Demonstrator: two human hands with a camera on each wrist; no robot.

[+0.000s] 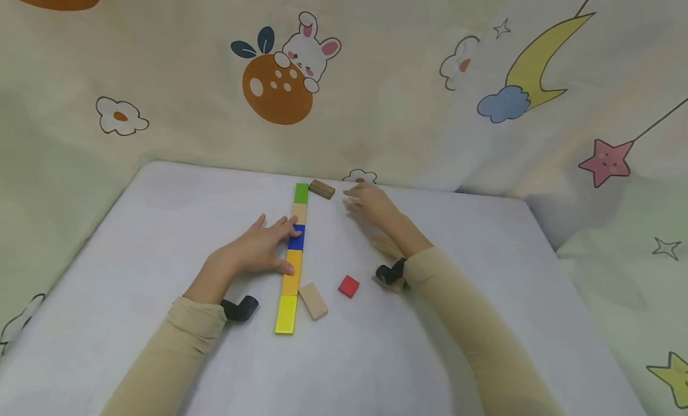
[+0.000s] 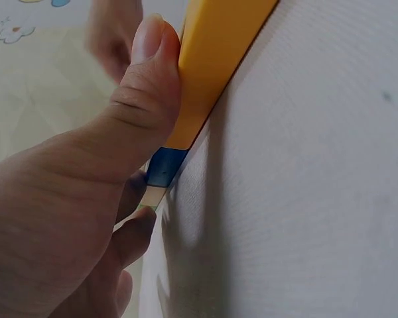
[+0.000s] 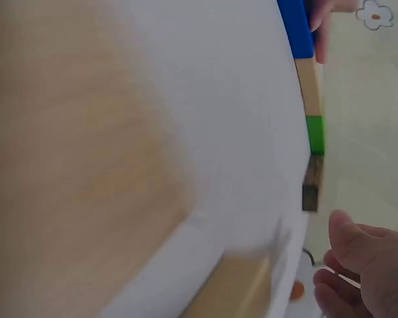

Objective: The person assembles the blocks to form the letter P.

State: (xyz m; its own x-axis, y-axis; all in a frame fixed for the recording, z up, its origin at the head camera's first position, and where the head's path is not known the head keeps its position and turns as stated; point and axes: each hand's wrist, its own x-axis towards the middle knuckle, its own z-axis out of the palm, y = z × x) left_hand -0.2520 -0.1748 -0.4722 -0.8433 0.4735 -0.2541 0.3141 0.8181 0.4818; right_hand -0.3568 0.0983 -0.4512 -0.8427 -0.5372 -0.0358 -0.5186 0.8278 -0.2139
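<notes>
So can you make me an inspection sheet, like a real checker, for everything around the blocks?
Surface: white tabletop, looks flat.
Job's things: a straight row of a yellow block, orange, blue, pale wood and green; a dark brown wooden block sits at an angle by the green end.
Clutter: loose pale wooden block beside the row, red block, wooden pieces partly hidden by the right arm.
Left hand: touching the row, thumb on orange.
Right hand: near the dark brown block, holding nothing.
Cables: nothing seen.
Surroundings: backdrop printed with a rabbit, moon and stars.
</notes>
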